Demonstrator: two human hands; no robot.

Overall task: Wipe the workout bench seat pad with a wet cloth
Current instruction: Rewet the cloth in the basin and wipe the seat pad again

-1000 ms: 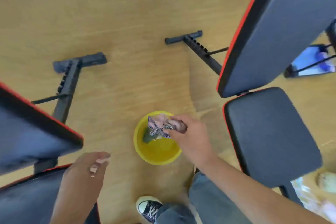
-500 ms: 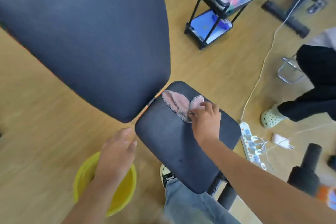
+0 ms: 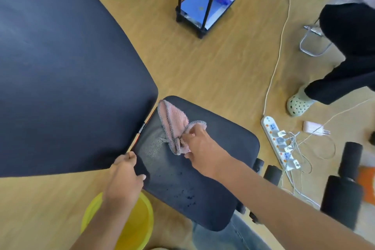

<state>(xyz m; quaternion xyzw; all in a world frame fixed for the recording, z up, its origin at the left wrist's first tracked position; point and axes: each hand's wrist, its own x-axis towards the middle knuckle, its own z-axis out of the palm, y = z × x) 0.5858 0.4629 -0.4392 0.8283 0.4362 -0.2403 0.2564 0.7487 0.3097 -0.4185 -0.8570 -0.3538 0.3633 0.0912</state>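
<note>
Right hand (image 3: 199,147) clamped on bunched pink terry cloth with checked black-white trim (image 3: 174,126), pressing it onto rear half of dark padded bench seat pad (image 3: 203,168), near gap to big dark backrest pad (image 3: 65,71). Left hand (image 3: 123,178) grips seat pad's left edge, fingers curled over rim, holding nothing else. Dark wet specks on pad front. Yellow round plastic basin (image 3: 140,227) on wood floor (image 3: 213,71) below left wrist.
</note>
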